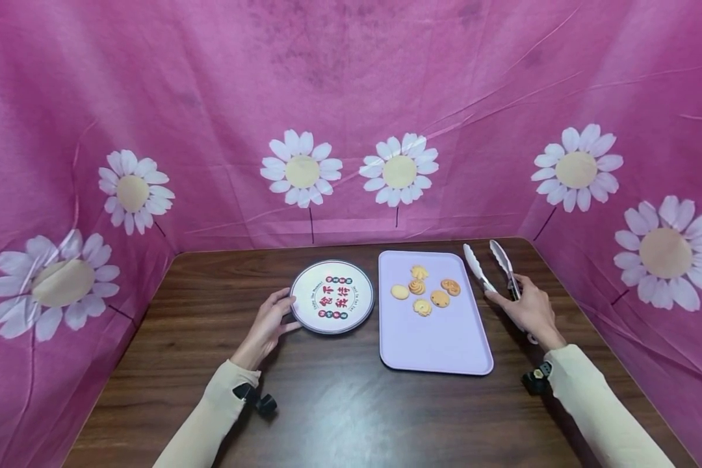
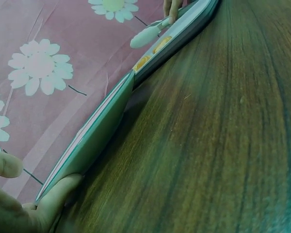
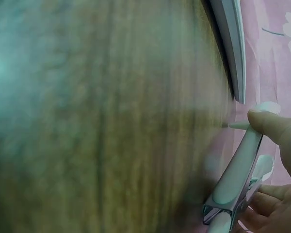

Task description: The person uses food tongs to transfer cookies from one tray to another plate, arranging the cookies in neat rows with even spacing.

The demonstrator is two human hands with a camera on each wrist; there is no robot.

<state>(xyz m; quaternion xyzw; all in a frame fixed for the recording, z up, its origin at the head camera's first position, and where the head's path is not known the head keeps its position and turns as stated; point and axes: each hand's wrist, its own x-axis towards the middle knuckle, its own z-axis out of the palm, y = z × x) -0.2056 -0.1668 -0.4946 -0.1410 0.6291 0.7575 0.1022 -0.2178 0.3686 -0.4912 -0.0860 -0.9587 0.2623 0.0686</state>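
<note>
A round white plate [image 1: 333, 305] with a dark rim and red and green lettering lies left of the tray. My left hand [image 1: 267, 328] holds its left edge, the thumb [image 2: 63, 191] against the plate's outer side. On the right, my right hand [image 1: 532, 311] grips metal tongs [image 3: 237, 170] with whitish arms, thumb on one side and fingers on the other. The tongs' two arms are spread and point toward the back. Between the hands lies a lilac tray [image 1: 433, 344] bearing several cookies [image 1: 417, 286] of different shapes in its far half.
The brown wooden table [image 1: 327, 403] runs under everything. A pink cloth [image 1: 351, 78] printed with white daisies surrounds its back and sides. A black wrist device [image 1: 256, 398] sits on the left sleeve, another wrist device [image 1: 538, 378] on the right.
</note>
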